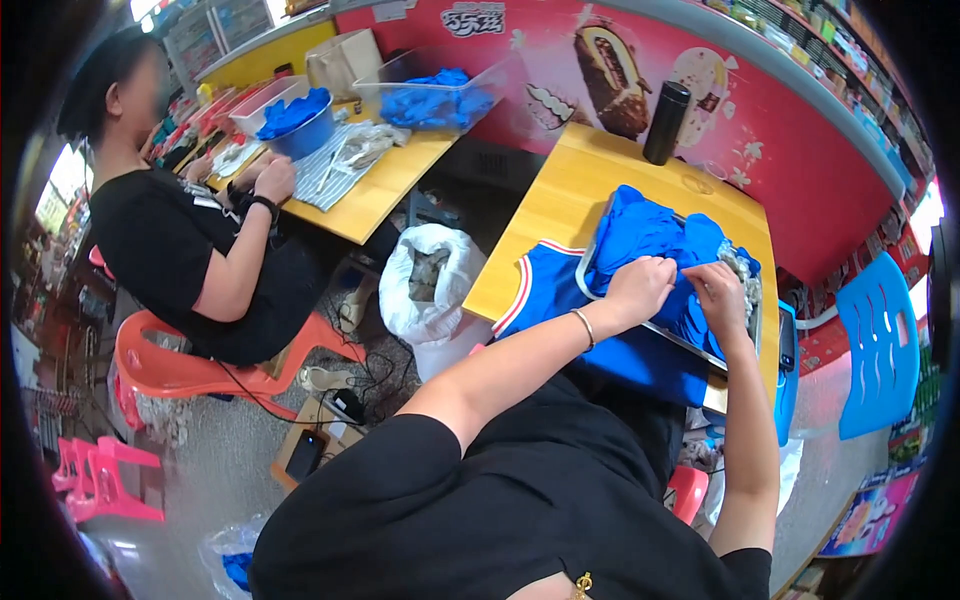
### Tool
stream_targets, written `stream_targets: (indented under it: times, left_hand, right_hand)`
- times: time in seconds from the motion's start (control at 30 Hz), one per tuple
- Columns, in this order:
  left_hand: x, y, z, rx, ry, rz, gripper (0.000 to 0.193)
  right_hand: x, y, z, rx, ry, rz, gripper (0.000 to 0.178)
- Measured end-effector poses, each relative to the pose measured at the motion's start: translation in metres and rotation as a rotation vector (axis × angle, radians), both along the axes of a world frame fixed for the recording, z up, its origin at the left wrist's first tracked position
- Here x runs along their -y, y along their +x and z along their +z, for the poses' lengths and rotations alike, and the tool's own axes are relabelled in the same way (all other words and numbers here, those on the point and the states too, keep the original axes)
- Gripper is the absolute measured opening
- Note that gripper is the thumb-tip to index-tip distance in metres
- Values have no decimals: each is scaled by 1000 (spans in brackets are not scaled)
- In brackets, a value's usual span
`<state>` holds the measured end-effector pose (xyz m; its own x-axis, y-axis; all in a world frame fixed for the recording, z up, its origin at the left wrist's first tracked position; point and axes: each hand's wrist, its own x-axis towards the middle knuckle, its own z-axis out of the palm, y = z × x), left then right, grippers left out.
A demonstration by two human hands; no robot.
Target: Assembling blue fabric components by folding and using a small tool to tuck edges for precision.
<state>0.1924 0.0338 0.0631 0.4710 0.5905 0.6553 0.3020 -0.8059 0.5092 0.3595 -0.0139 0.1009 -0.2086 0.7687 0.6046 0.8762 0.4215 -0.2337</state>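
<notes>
My left hand is over a metal-rimmed tray heaped with soft, crumpled blue pieces, fingers curled together. Close beside it, my right hand bends its fingers into a pinch, its tips pointing toward the left hand. Whatever lies between the fingers of either hand is too small or hidden to name. Greyish, shiny bits show at the tray's right end. Beneath the tray a blue garment with red and white trim spreads over the yellow table.
A black bottle stands at the table's far side. Left of the table is a white sack of grey scraps. A person in black sits at another table holding a blue-filled bowl. A blue chair is at right.
</notes>
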Motion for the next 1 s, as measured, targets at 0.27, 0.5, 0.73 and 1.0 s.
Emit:
stream_targets:
  times: [0.27,0.5,0.73,1.0]
  left_hand:
    - [-21,1,11,201,-477,-126,14]
    - [-36,0,16,245,-671,-227,10]
    - [-40,2,26,204,-834,-504,19]
    - [-29,-18,27,54,-958,-417,15]
  right_hand:
    - [-1,17,-5,-312,-190,-123,16]
    - [-7,19,-19,-478,-110,-10,15]
    - [10,25,-14,-586,-82,-109,13]
    - [15,10,8,-567,-87,-164,6]
